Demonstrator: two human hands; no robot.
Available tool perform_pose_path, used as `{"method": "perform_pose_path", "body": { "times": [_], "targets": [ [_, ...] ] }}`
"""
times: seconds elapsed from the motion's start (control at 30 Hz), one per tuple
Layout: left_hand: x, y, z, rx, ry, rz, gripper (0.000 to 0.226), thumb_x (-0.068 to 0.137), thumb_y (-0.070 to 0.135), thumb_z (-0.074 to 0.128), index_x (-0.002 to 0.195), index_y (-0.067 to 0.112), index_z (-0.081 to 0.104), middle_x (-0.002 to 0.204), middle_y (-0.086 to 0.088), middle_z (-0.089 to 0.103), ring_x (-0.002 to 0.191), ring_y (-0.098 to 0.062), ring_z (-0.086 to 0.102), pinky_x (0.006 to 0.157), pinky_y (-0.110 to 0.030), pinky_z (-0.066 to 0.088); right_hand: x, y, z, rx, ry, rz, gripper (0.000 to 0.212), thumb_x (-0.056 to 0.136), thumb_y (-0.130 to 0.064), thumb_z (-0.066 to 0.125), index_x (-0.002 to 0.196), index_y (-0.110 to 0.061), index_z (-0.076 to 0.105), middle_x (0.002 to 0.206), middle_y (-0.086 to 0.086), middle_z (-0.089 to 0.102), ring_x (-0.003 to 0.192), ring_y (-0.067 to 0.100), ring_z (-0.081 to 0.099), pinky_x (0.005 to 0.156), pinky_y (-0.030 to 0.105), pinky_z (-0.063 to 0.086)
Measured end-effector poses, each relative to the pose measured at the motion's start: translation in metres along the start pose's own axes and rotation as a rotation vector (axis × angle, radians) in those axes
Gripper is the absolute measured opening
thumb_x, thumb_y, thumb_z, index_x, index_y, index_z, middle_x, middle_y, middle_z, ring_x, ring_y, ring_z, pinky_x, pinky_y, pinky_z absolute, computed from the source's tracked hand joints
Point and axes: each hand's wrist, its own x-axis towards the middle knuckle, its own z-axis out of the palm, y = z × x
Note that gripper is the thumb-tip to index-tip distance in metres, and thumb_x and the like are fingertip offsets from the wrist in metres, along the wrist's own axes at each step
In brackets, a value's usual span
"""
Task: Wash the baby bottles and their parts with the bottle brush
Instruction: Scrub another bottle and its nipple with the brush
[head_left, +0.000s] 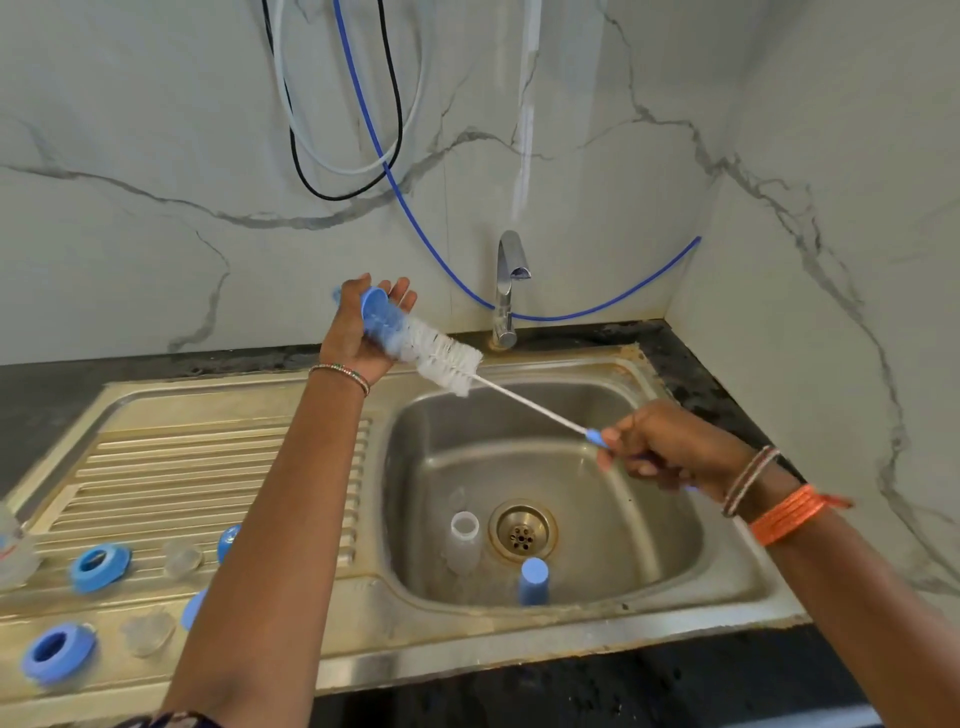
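Left hand (363, 332) is raised above the back edge of the sink (727, 582), palm toward the camera, fingers curled round a blue bottle cap (375, 307); the fingertips above it are loosely spread. Right hand (660, 449) is lower and nearer the camera, over the right side of the basin, fingers pinched round the blue handle end of the bottle brush (449, 358).

Governing relation: the brush's long axis runs on a diagonal from the right hand up and away to the left hand, bristle head foremost. The white bristles lie against the cap's open mouth and the left palm; whether the brush tip is inside the cap cannot be told (the blue-tinted bristles blur into the cap). Any scrubbing stroke would, in my judgement, run along this same diagonal, with the right hand driving and the left hand holding the cap steady against it.

Items awaiting attention in the basin: a clear bottle (464, 540) standing just left of the drain (522, 531), and a second blue cap (534, 581) standing in front of the drain. Both are well below the hands and nearer the right hand.

On the ribbed drainboard (218, 467) to the left: two blue collar rings (98, 566) (56, 652), two clear teats (182, 558) (148, 631), and further blue pieces partly hidden behind the left forearm.

The tap (506, 291) stands behind the basin; no running water is visible. Task judged to be at an early to middle stage.
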Motion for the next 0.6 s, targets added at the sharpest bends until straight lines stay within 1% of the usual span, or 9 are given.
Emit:
{"method": "perform_pose_path", "body": {
  "times": [0.03, 0.1, 0.13, 0.2, 0.27, 0.37, 0.5, 0.57, 0.6],
  "targets": [
    [-0.002, 0.001, 0.0, -0.032, -0.039, -0.004, 0.022, 0.092, 0.033, 0.053, 0.098, 0.013, 0.056, 0.102, -0.006, 0.07, 0.113, -0.024, 0.059, 0.094, -0.043, 0.044, -0.004, -0.002, -0.003, 0.177, -0.158, 0.116, 0.033, 0.098, -0.019, 0.042, 0.074, -0.006, 0.062, 0.042, -0.002, 0.035, 0.035, 0.007, 0.024, 0.037, 0.017, 0.02],
    [-0.004, 0.002, 0.0, -0.056, -0.066, 0.007, 0.021, 0.091, 0.034, 0.052, 0.096, 0.014, 0.057, 0.099, -0.004, 0.071, 0.114, -0.023, 0.059, 0.095, -0.044, 0.043, -0.002, 0.001, -0.009, 0.228, -0.161, 0.086, 0.033, 0.099, -0.016, 0.04, 0.078, -0.004, 0.062, 0.042, -0.003, 0.035, 0.033, 0.005, 0.023, 0.034, 0.015, 0.019],
    [-0.006, 0.003, 0.0, -0.043, -0.056, 0.02, 0.021, 0.092, 0.034, 0.051, 0.096, 0.014, 0.056, 0.1, -0.004, 0.07, 0.113, -0.022, 0.059, 0.097, -0.044, 0.043, 0.0, 0.005, -0.009, 0.105, -0.034, -0.011, 0.028, 0.098, -0.016, 0.047, 0.082, -0.007, 0.068, 0.043, -0.003, 0.041, 0.033, 0.006, 0.029, 0.036, 0.016, 0.025],
    [-0.006, 0.004, 0.001, 0.04, -0.006, 0.035, 0.021, 0.093, 0.036, 0.049, 0.099, 0.016, 0.055, 0.104, -0.002, 0.067, 0.11, -0.021, 0.058, 0.094, -0.043, 0.044, 0.001, 0.011, -0.003, -0.302, 0.396, -0.261, 0.013, 0.089, -0.017, 0.063, 0.09, -0.018, 0.076, 0.054, 0.0, 0.059, 0.047, 0.013, 0.05, 0.048, 0.021, 0.04],
    [-0.004, 0.003, 0.003, 0.105, 0.069, 0.035, 0.025, 0.093, 0.039, 0.05, 0.105, 0.018, 0.054, 0.105, -0.001, 0.066, 0.103, -0.02, 0.06, 0.086, -0.04, 0.049, 0.003, 0.017, 0.004, -0.582, 0.838, -0.474, 0.018, 0.082, -0.011, 0.068, 0.092, -0.023, 0.077, 0.067, 0.001, 0.068, 0.061, 0.026, 0.061, 0.055, 0.026, 0.042],
    [0.002, 0.003, 0.004, 0.083, 0.172, 0.001, 0.034, 0.089, 0.041, 0.056, 0.111, 0.016, 0.055, 0.101, -0.001, 0.067, 0.092, -0.021, 0.063, 0.09, -0.039, 0.05, 0.006, 0.022, 0.008, -0.793, 1.132, -0.764, 0.032, 0.071, 0.002, 0.07, 0.094, -0.02, 0.076, 0.072, 0.0, 0.069, 0.06, 0.028, 0.058, 0.057, 0.027, 0.035],
    [0.005, 0.01, 0.001, 0.17, 0.255, -0.094, 0.032, 0.088, 0.041, 0.055, 0.106, 0.014, 0.057, 0.098, 0.0, 0.067, 0.089, -0.02, 0.063, 0.102, -0.037, 0.042, 0.008, 0.03, 0.003, -0.86, 1.188, -0.837, 0.038, 0.064, 0.008, 0.078, 0.094, -0.017, 0.076, 0.075, 0.003, 0.065, 0.056, 0.025, 0.056, 0.052, 0.027, 0.034],
    [0.004, 0.014, -0.002, 0.161, 0.26, -0.104, 0.03, 0.089, 0.041, 0.055, 0.104, 0.015, 0.056, 0.099, 0.0, 0.067, 0.09, -0.021, 0.063, 0.099, -0.038, 0.044, 0.007, 0.033, 0.006, -0.758, 1.004, -0.767, 0.029, 0.072, 0.001, 0.075, 0.094, -0.018, 0.076, 0.07, 0.0, 0.066, 0.052, 0.021, 0.057, 0.048, 0.025, 0.039],
    [0.003, 0.015, -0.002, 0.141, 0.249, -0.103, 0.032, 0.089, 0.041, 0.054, 0.106, 0.014, 0.055, 0.099, 0.0, 0.066, 0.091, -0.022, 0.062, 0.095, -0.039, 0.045, 0.006, 0.029, 0.004, -0.608, 0.8, -0.658, 0.023, 0.077, -0.005, 0.074, 0.093, -0.021, 0.076, 0.066, -0.002, 0.066, 0.051, 0.016, 0.057, 0.048, 0.024, 0.042]
  ]
}}
